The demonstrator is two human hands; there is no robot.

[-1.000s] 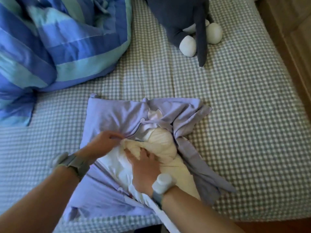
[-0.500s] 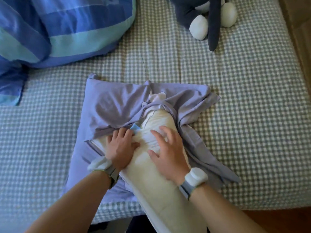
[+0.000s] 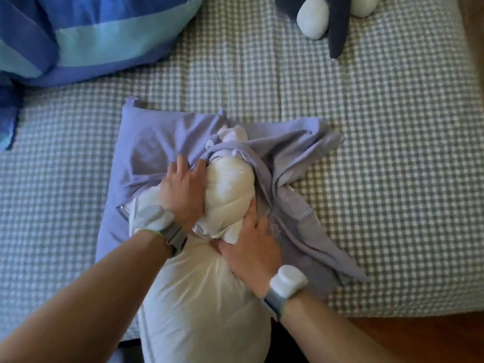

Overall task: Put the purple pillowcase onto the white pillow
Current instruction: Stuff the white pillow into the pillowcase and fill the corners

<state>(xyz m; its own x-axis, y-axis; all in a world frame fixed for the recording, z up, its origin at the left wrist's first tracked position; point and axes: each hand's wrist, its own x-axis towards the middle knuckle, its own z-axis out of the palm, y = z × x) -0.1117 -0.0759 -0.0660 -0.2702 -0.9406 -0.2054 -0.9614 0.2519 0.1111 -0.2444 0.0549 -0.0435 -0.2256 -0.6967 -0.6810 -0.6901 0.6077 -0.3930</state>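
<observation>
**Inspector:** State of the purple pillowcase [image 3: 157, 137]?

**Assistant:** It lies crumpled on the checked bedsheet [image 3: 366, 153], mouth toward the camera. The far end of the white pillow [image 3: 227, 184] is bunched inside the opening; the larger near part hangs out over the bed's edge. A loose flap of the case trails to the right.

**Inspector:** Surroundings?

**Assistant:** A blue striped duvet [image 3: 91, 35] lies at far left and a dark plush toy with white feet [image 3: 314, 17] at the far edge, both well apart from the case. Wooden floor [image 3: 419, 331] shows at near right.

**Inspector:** Hands?

**Assistant:** The left hand [image 3: 183, 189] is flat, fingers spread, pressing the pillow's left side at the case edge. The right hand [image 3: 251, 247] clutches a bunch of pillow fabric; its fingertips are hidden, so possibly case cloth too. Both wrists carry grey bands with white units.
</observation>
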